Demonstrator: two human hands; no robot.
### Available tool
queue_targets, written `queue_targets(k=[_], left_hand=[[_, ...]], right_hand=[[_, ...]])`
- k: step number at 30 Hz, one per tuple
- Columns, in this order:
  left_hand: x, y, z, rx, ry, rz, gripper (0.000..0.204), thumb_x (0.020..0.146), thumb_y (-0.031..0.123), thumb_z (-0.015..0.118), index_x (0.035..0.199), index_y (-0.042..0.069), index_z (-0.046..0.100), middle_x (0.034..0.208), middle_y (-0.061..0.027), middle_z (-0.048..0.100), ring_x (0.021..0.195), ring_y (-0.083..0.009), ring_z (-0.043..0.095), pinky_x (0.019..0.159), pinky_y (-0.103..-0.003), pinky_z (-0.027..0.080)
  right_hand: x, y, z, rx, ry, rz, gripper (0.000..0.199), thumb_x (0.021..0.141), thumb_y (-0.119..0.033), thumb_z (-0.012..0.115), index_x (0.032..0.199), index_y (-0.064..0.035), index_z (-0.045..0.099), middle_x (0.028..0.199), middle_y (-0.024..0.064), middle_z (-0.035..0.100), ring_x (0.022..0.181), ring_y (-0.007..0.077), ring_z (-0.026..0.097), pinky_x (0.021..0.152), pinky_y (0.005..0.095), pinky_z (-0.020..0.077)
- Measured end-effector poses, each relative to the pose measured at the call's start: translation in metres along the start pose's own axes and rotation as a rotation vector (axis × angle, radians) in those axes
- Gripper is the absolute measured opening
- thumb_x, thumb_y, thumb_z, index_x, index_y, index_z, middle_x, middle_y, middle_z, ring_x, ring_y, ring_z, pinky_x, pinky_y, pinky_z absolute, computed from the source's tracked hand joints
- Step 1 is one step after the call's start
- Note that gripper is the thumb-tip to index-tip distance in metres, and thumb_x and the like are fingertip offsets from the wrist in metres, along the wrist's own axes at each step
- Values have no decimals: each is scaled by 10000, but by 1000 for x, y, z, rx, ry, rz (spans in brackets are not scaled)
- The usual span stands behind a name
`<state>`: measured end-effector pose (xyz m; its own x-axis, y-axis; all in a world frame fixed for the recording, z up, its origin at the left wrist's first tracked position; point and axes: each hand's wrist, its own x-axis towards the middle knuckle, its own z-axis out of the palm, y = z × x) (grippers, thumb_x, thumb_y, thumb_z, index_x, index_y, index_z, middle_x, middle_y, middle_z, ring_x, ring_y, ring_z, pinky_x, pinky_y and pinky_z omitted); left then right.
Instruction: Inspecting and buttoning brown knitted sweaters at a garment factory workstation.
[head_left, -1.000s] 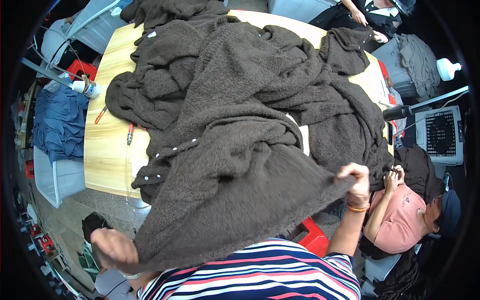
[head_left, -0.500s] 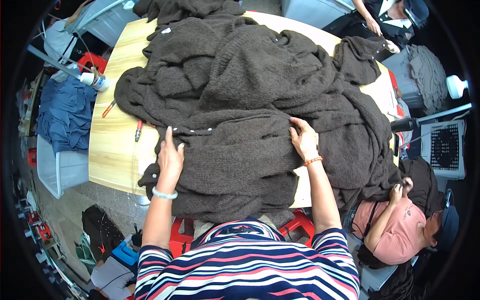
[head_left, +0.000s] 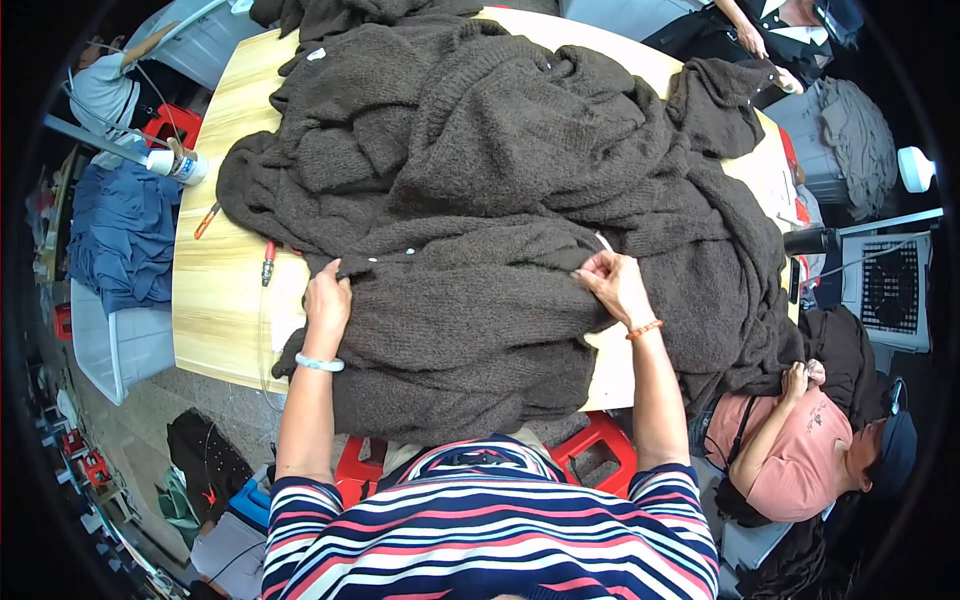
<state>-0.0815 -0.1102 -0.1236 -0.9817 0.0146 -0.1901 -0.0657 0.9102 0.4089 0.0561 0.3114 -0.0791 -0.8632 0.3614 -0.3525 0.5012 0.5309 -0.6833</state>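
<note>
A: Remote station, clock centred on the garment, twelve at the top of my feed. Position?

B: Brown knit garment lies on the near part of the desk; its six o'clock side seems to overhang the edge.

A: Fingers?

B: Left hand, nine o'clock: thumb and forefinger pinching the cloth edge. Right hand, nearer three: fingertips together, gripping the opposite edge.

A: Why that hold?

B: My judgement: gripping both sides spreads the panel flat between them. Pale buttons show near eleven.

A: Obstructions?

B: Brown knit heap crowds twelve to three, pressing against the garment; I can't separate its pieces. Red-handled tool and its thin line sit between nine and ten, near the left hand. Orange-handled tool and white bottle lie farther out at ten, likely parked clear of the cloth.

A: Beyond the desk?

B: Blue cloth between nine and ten; co-worker in pink near four; red stool between four and five.
</note>
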Motion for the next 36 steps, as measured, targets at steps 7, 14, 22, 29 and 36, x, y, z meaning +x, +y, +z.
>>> queue_targets(k=[7, 14, 22, 29, 36], left_hand=[[-20, -5, -25, -217, 62, 146, 409, 817, 27, 613, 1225, 2, 627, 997, -303, 659, 965, -405, 665, 836, -407, 512], [-35, 4, -28, -288, 90, 122, 447, 826, 14, 586, 1272, 8, 604, 1057, -288, 667, 980, -344, 685, 861, -363, 507], [-57, -24, -49, -775, 38, 98, 390, 900, -33, 562, 1288, -12, 595, 1114, -112, 690, 995, -191, 647, 915, -298, 485], [-139, 34, -88, -944, -390, 166, 514, 803, -103, 443, 1299, -52, 568, 1222, -109, 647, 1111, -167, 607, 1019, -299, 437], [-169, 84, -21, -600, -361, 316, 586, 817, -66, 616, 1385, 4, 492, 1165, -98, 660, 1042, -147, 618, 943, -264, 461]], right_hand=[[-2, 21, -4, -125, 403, -111, 156, 815, -167, 710, 920, -54, 689, 931, 115, 710, 916, 288, 685, 827, 348, 519], [44, 32, 36, -272, 295, -48, 324, 810, -183, 697, 1103, -45, 681, 1037, 176, 702, 997, 325, 671, 909, 388, 512], [-32, 2, -38, 263, 280, -110, 212, 833, -154, 736, 972, 6, 736, 872, 58, 712, 796, 96, 615, 730, 251, 487], [-130, 93, -150, 434, 726, -146, 175, 933, -87, 632, 1047, 38, 677, 917, 25, 680, 813, 80, 590, 778, 222, 473], [-94, 206, -64, -32, 480, 268, 213, 873, -137, 632, 1041, -12, 671, 829, 132, 678, 751, 204, 640, 740, 323, 512]])
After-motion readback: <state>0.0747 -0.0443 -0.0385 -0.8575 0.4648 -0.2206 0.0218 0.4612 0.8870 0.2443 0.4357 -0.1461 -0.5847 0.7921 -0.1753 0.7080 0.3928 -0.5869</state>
